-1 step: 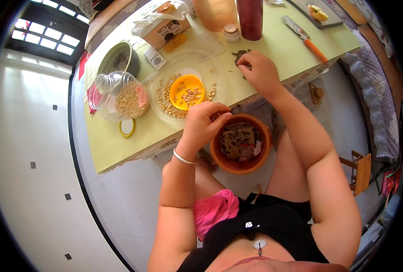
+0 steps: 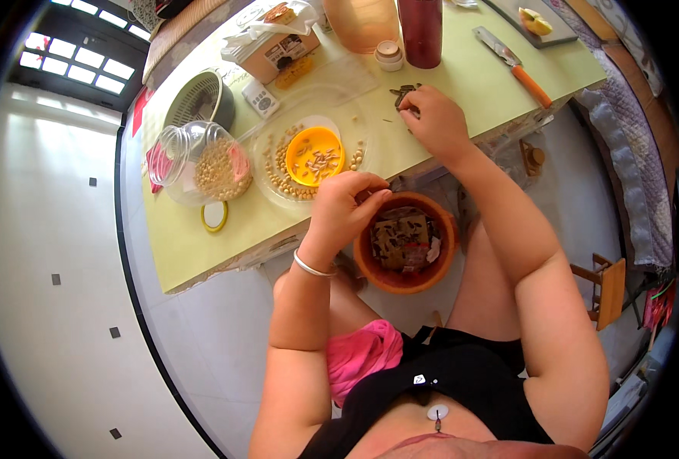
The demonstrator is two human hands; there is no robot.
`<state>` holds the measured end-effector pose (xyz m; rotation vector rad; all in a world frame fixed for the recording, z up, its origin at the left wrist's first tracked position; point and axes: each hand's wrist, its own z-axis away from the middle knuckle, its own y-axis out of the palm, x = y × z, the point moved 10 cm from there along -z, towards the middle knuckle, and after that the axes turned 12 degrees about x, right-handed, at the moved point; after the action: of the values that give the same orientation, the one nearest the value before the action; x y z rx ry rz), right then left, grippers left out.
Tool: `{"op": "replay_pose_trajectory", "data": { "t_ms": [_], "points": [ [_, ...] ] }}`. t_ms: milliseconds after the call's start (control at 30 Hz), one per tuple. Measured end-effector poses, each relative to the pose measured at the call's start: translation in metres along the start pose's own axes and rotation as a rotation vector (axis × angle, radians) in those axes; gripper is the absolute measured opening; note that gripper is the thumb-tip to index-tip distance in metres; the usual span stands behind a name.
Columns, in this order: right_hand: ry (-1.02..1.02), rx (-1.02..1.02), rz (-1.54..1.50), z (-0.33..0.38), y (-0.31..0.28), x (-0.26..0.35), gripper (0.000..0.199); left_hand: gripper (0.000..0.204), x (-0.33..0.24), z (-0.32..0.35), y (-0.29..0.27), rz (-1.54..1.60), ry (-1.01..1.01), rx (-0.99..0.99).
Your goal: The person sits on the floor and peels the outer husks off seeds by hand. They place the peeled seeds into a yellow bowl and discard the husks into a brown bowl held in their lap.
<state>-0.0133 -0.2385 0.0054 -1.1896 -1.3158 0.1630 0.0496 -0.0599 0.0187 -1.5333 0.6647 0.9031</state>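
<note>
My right hand (image 2: 436,115) rests at a small pile of dark, elongated seeds (image 2: 405,93) on the table, thumb and fingers pinched together on some of them. Near the table's front edge, my left hand (image 2: 345,205) hovers over the rim of a reddish-brown bucket (image 2: 445,264). Its thumb and forefinger are pressed together; whatever they hold is too small to make out. Cardboard, paper scraps and dark bits like husks lie inside the bucket. A yellow dish (image 2: 303,168) with slim pale kernels (image 2: 324,162) sits on a clear plate, ringed by round tan beans (image 2: 277,170).
Left of the plate, a clear jar (image 2: 194,157) of beans lies tipped, with a yellow-rimmed lid (image 2: 215,216) nearby. Behind are a green colander (image 2: 221,103), a white remote (image 2: 261,99), a tissue box (image 2: 278,57) and a dark red bottle (image 2: 421,34). An orange-handled knife (image 2: 531,84) lies right.
</note>
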Motion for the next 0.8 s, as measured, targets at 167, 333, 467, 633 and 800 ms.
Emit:
{"op": "replay_pose_trajectory", "data": {
  "t_ms": [167, 333, 467, 633, 800],
  "points": [
    [0.007, -0.054, 0.253, -0.006, 0.011, -0.005, 0.014, 0.009, 0.010, -0.002, 0.000, 0.123, -0.073, -0.089],
    [-0.024, 0.029, -0.351, -0.001, 0.011, 0.004, 0.014, 0.014, 0.018, 0.005, -0.016, 0.174, -0.078, -0.284],
    [0.179, 0.485, -1.151, 0.028, 0.056, 0.015, 0.012, 0.022, 0.022, 0.007, -0.022, 0.284, 0.016, -0.413],
    [0.118, 0.500, -1.212, 0.036, 0.068, 0.029, 0.011, 0.019, 0.011, 0.004, -0.020, 0.123, 0.071, -0.423],
    [0.119, 0.348, -1.090, 0.040, 0.062, 0.030, 0.011, 0.015, -0.024, 0.008, -0.024, -0.374, 0.135, -0.518]
  ]
}}
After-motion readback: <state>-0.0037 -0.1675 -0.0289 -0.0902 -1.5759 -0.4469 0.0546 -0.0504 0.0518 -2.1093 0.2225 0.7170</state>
